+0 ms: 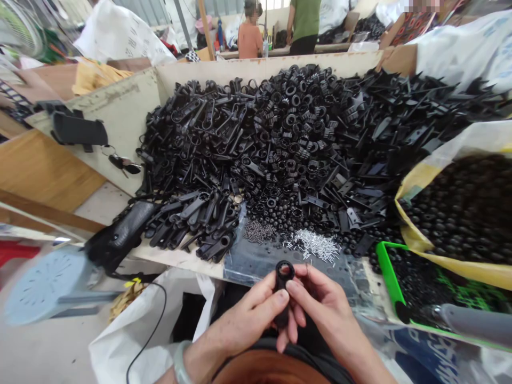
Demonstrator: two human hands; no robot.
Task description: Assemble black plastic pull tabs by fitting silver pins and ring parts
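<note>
A black plastic part with a ring-shaped end [284, 269] is held upright between my hands in front of my body. The fingers of my left hand [256, 309] wrap round its lower length. My right hand [320, 298] is closed on its right side, the thumb pressed just under the ring. Whether a small piece also sits in the right fingers, I cannot make out. Just beyond the hands lie a heap of silver pins [318, 245], a heap of small grey pieces [259, 231] and small black beads [286, 216].
Piles of black ring-ended arms [216, 117], toothed rings [298, 106] and flat blades [380, 128] cover the bench. At right are a sack of black balls [472, 202] and a green tray [390, 272]. A blue stool [48, 282] stands left. People are at the back.
</note>
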